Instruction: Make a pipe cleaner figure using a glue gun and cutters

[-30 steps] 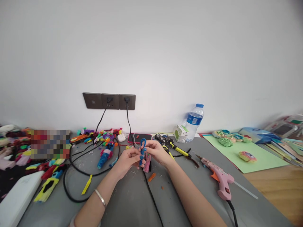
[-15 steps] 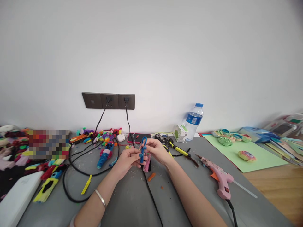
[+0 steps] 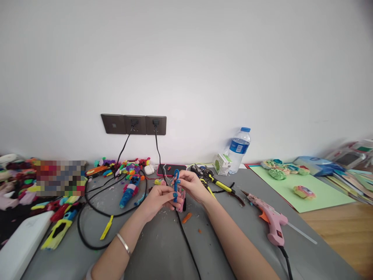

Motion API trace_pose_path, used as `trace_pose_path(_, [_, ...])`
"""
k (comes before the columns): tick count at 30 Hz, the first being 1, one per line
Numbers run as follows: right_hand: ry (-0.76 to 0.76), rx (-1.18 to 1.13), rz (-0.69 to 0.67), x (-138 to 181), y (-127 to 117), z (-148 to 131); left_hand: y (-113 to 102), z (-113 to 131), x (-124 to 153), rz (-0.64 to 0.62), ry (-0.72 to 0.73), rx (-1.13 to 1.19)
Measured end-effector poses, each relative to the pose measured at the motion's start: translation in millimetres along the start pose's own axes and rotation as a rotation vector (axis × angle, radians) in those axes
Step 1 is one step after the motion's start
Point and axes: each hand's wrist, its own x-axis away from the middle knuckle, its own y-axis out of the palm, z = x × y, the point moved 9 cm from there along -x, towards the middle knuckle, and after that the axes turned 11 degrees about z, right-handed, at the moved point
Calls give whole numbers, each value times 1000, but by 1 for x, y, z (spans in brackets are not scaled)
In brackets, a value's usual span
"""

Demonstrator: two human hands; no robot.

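Observation:
Both my hands meet above the middle of the grey table (image 3: 163,252). My left hand (image 3: 157,198) and my right hand (image 3: 190,186) are both closed on a blue pipe cleaner (image 3: 175,186) bent into a narrow upright loop. A small pink fuzzy piece (image 3: 181,202) hangs just below the loop, between my fingers. My left wrist wears a silver bracelet (image 3: 123,243).
A pink glue gun (image 3: 271,223) lies to the right, yellow-handled pliers (image 3: 214,181) behind my right hand. Black cables (image 3: 96,210) run from wall sockets (image 3: 134,124) across the table. Colourful fuzzy craft pieces (image 3: 128,175) pile at left; a water bottle (image 3: 239,149) and green sheet (image 3: 305,188) stand right.
The blue loop has been pressed narrower and my left fingers have closed in over its lower part. My arms stay in place.

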Motion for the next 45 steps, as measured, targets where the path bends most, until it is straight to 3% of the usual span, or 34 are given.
trace_pose_path(9, [47, -133, 70, -1, -1, -2, 4, -4, -3, -49, 10, -46])
trace_pose_path(38, [214, -215, 11, 1, -6, 15, 11, -5, 3, -142, 43, -141])
trace_pose_path(45, [137, -101, 54, -1, -8, 6, 3, -2, -3, -55, 79, -137])
